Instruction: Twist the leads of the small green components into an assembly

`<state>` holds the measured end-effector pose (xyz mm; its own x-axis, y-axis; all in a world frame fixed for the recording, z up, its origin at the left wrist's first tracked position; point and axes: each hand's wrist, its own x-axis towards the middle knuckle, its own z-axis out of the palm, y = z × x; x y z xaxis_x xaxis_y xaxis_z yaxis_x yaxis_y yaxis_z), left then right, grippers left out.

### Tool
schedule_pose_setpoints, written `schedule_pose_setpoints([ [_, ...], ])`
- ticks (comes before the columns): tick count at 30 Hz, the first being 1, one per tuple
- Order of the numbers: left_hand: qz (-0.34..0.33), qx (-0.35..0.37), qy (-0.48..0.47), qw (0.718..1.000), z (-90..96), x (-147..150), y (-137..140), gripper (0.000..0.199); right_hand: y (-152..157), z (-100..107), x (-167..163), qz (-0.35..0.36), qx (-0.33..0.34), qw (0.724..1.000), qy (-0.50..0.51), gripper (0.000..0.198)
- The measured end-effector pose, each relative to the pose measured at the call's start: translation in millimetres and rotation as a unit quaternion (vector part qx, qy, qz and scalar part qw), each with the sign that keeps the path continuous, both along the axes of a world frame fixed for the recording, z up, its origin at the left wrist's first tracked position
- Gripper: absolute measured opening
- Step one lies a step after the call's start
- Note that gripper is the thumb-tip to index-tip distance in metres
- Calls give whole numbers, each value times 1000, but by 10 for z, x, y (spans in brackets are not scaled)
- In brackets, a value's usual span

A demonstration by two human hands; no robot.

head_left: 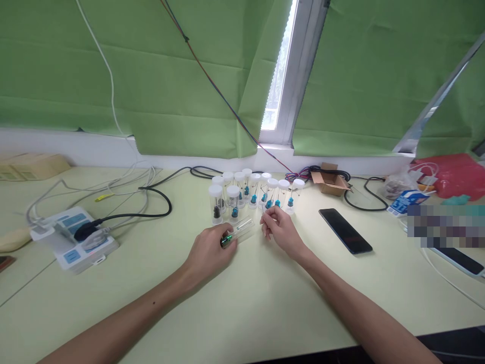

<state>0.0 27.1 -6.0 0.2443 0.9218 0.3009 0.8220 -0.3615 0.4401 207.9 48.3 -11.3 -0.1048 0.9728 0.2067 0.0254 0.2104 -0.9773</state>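
Note:
My left hand point(214, 247) is closed round a clear plastic tube point(244, 227), held tilted with its far end up to the right. Something green and shiny shows inside it near my fingers. To the right, the fingers of my right hand point(278, 227) are curled together; whatever they may hold is too small to make out. Just beyond both hands stands a cluster of several clear tubes with white caps point(233, 202), all upright. Most contain a thin metal needle-like piece with a blue base; the front left tube point(215, 205) has a black one.
A black phone point(345, 231) lies to the right, with a small open cardboard box point(330, 181) behind it. A white power strip point(85, 240) with plugs and cables is at the left. Further right are a blue-and-white packet point(408, 202) and a red bag point(454, 177).

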Motion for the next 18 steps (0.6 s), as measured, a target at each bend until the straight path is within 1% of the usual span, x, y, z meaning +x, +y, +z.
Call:
schedule_pose_setpoints([
  [3,-1,2,4,1000,-4,-4,10,12,-4,42,12,20,-20,999,27,34],
  [12,-15,-13,-3,1000,-5,-3,16,12,-29,62,47,56,-30,998,20,28],
  [14,-28,-15,-8,999,-4,0,13,11,-24,62,50,58,-48,997,21,28],
  [18,-74,-18,-16,997,-9,-2,4,11,-11,48,67,69,-84,993,45,29],
])
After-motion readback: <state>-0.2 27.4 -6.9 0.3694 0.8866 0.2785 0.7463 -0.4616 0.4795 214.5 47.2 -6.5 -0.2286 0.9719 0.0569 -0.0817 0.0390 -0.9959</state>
